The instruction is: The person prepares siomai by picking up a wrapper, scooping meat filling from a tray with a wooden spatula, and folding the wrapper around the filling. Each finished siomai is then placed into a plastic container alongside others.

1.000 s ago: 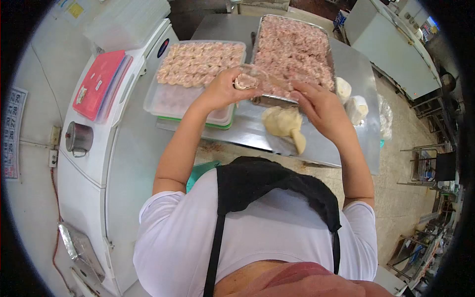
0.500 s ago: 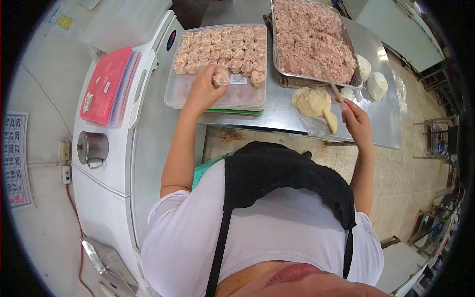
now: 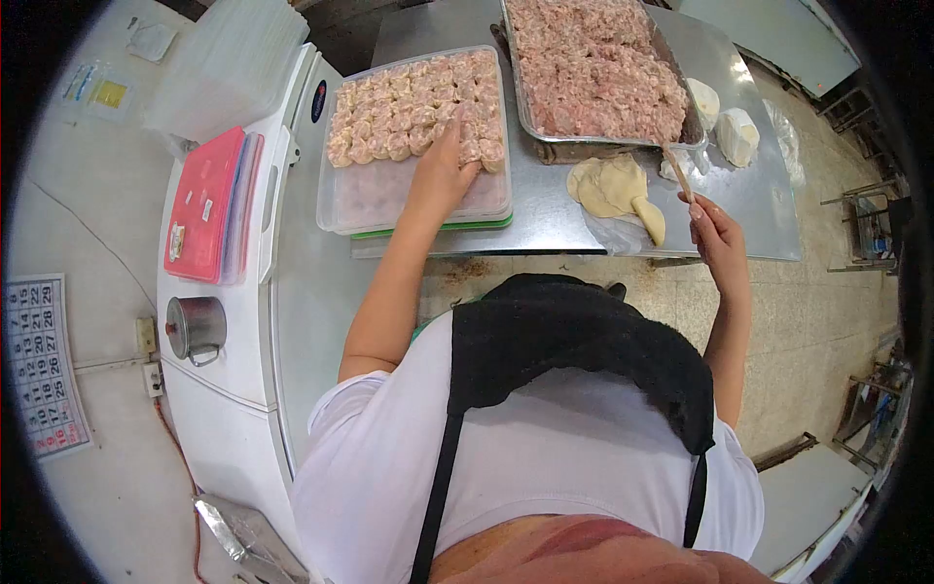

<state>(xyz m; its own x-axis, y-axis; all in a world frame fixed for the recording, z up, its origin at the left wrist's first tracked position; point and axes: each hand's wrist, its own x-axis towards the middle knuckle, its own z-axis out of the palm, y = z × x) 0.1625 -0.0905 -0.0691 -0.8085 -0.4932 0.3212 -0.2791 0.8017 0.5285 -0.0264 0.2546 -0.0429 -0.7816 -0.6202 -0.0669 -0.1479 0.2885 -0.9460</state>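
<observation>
Left of the metal tray [image 3: 623, 148], I see the left hand [image 3: 446, 180], fingers bent over knobbly round dumplings [image 3: 389, 122]; I cannot tell whether they grip 1. Near the tray's near right corner, the right hand [image 3: 718, 238] pinches a slim stick [image 3: 678, 171].

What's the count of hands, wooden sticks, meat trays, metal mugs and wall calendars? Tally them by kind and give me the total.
Left hand and right hand: 2
Wooden stick: 1
Meat tray: 1
Metal mug: 1
Wall calendar: 1
Total: 6
</observation>
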